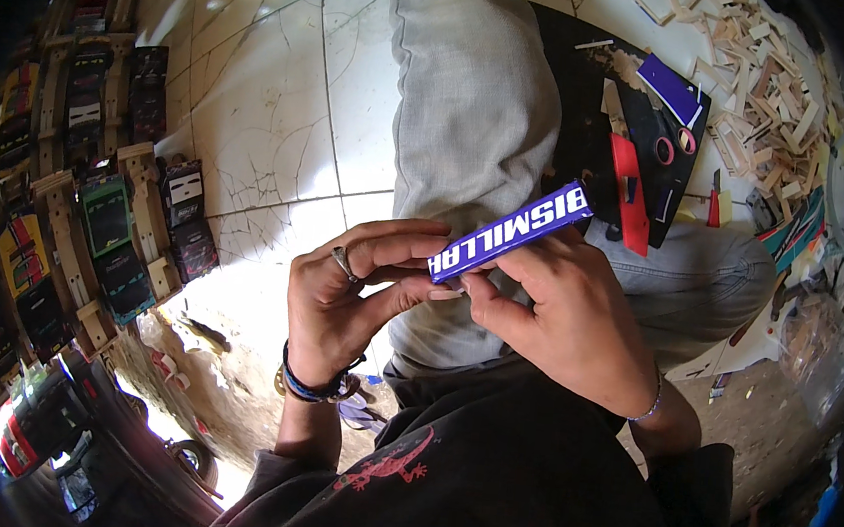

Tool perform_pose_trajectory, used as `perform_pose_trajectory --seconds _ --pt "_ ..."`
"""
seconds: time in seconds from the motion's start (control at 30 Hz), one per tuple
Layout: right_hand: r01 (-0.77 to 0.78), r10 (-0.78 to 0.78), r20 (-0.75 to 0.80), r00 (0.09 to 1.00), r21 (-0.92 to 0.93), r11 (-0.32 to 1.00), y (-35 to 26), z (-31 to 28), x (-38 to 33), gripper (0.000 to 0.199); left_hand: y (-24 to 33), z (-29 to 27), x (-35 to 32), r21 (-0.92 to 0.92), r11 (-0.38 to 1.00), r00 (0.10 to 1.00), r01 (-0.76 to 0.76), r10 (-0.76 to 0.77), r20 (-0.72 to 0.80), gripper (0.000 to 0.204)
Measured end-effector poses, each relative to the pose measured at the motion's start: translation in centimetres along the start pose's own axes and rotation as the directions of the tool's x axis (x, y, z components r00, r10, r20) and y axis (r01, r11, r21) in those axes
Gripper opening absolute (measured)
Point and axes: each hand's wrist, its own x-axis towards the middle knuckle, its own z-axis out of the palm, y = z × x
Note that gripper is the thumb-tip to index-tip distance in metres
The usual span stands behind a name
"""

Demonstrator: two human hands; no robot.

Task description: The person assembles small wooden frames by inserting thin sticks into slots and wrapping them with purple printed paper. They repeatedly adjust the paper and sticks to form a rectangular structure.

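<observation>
A slim violet-blue bar with large white lettering is held between my two hands above my lap, slanting up to the right. My left hand, with a ring on one finger and dark bracelets at the wrist, pinches its lower left end between thumb and fingers. From below and behind, my right hand grips the middle and right part. Its thumb presses close to the bar's lower edge, and the bar partly hides its other fingers. What the bar is made of under its glossy surface I cannot tell.
By my right knee, a dark board carries pink-handled scissors, a red tool-like piece and a violet sheet. Wood offcuts lie piled beyond. Wooden racks with coloured panels line the left side on white tiles.
</observation>
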Motion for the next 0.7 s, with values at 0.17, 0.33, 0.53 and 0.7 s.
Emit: perform_pose_trajectory --seconds 0.17,0.33,0.53,0.7 --pt "0.017 -0.017 0.006 1.000 -0.033 0.999 0.2 0.4 -0.1 0.018 -0.1 0.2 -0.2 -0.012 1.000 0.999 0.014 -0.015 -0.028 0.035" --pt "-0.017 0.017 -0.008 1.000 -0.020 1.000 0.2 0.6 -0.1 0.017 -0.2 0.1 -0.3 -0.065 0.996 0.998 0.057 -0.059 -0.032 0.034" --pt "-0.099 0.118 -0.125 0.985 0.150 0.984 0.8 0.9 0.1 0.020 -0.8 -0.3 -0.6 -0.255 0.959 0.988 0.120 -0.140 -0.061 0.034" --pt "-0.071 0.095 -0.094 0.991 0.235 0.969 0.4 1.1 0.0 0.018 -1.1 -0.6 -0.8 -0.302 0.950 0.992 0.082 -0.108 -0.070 0.034"
